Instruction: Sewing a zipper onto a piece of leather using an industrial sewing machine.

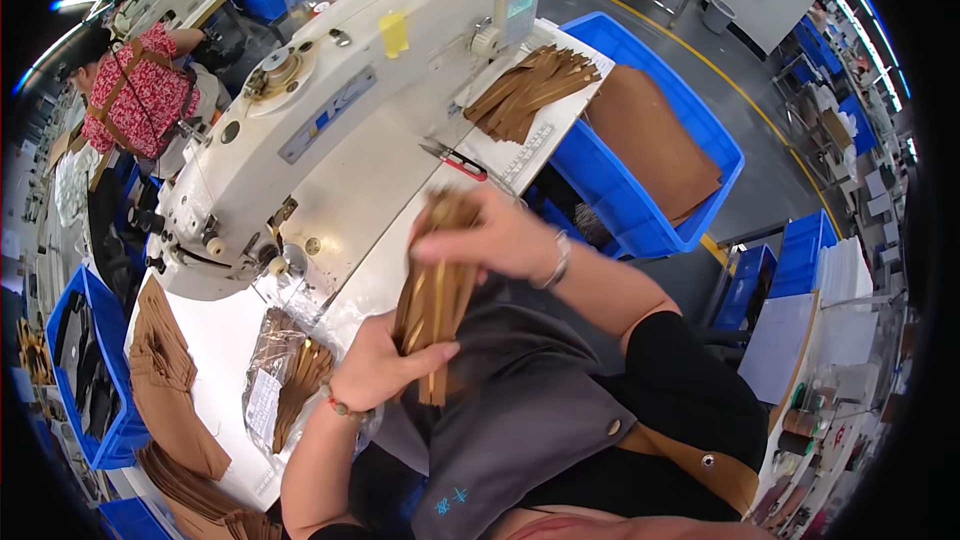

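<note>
Over my lap I hold a bundle of brown zippers (432,315) with gold-coloured teeth, its strips hanging roughly upright. My left hand (385,365) is closed round the lower part, the thumb lying across the front. Higher up, my right hand (490,240) grips the same bundle near its top, which is smeared by motion. A clear plastic bag (272,360) with more brown zippers (303,388) and a white label lies left of my left hand. On the white table beyond my right hand sits another pile of brown zippers (530,90), with red-handled snips (458,160) nearer to me.
A white sewing machine (400,70) stands across the table. Brown fabric pieces (165,380) lie at the left. To the right, a blue crate (690,230) holds stacked brown panels (655,140); another blue crate (125,430) stands far left. A person (145,90) in a red patterned top sits beyond.
</note>
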Demonstrator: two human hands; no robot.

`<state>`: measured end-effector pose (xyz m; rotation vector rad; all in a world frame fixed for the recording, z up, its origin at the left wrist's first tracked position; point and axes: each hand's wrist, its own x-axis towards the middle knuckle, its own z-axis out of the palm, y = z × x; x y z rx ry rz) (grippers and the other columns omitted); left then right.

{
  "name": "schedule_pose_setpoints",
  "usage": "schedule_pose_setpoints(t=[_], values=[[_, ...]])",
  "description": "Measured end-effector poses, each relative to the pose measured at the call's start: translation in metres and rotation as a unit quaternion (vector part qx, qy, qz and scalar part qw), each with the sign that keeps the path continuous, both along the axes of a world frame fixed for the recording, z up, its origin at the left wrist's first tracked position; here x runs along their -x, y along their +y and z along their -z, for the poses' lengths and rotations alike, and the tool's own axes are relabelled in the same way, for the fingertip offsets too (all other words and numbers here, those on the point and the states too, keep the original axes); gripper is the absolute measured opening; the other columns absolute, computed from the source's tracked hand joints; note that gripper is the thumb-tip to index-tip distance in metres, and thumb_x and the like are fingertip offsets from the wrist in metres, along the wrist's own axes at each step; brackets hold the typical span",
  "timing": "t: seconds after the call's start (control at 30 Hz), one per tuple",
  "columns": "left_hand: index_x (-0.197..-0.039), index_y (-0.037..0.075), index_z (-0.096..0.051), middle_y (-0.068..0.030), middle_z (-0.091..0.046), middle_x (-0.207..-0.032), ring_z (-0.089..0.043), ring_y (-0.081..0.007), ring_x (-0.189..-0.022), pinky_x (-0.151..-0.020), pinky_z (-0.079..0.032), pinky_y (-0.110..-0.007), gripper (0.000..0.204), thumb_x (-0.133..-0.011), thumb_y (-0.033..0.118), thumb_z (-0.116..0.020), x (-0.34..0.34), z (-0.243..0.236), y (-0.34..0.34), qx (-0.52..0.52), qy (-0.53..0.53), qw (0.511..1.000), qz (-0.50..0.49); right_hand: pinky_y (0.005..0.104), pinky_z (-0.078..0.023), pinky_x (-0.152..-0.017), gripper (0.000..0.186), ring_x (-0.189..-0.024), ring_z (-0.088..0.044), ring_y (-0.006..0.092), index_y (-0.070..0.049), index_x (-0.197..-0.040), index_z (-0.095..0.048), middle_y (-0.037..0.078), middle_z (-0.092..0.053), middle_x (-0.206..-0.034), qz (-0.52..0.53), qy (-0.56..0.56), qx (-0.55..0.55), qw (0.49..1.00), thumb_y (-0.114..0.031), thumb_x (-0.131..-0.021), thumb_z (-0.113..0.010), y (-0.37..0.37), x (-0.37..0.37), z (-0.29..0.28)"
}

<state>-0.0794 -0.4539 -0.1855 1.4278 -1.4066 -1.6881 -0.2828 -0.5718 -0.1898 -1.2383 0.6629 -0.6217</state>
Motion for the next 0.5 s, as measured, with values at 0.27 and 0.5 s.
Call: schedule_pose_setpoints(t=[0.27,0.5], values=[[-0.106,-0.004,-0.067,-0.0040,-0.069,-0.084,-0.066,-0.0084,-0.071,-0.069,-0.056,-0.024,0.017,-0.097,0.011,-0.069,0.010,-0.002,-0.012,-0.063,0.115,0.989,-0.064,0.0240,-0.044,-0.047,0.030,-0.060,-0.061,0.0081,-0.001,-0.102,-0.071,0.003,-0.072,-0.084,0.314,0.003,0.105,0.944,-0.023,-0.085,-0.083,-0.179,0.143,0.009],[-0.123,0.000,-0.063,-0.0130,-0.070,-0.114,-0.067,-0.0287,-0.111,-0.099,-0.050,-0.046,0.062,-0.081,0.041,-0.083,-0.028,-0.018,0.093,0.271,-0.435,0.858,-0.035,0.0230,-0.050,-0.051,0.035,-0.060,-0.059,0.0076,-0.002,-0.100,-0.071,0.002,-0.068,-0.081,0.419,0.176,0.151,0.878,-0.029,-0.081,-0.086,-0.239,0.162,0.083]])
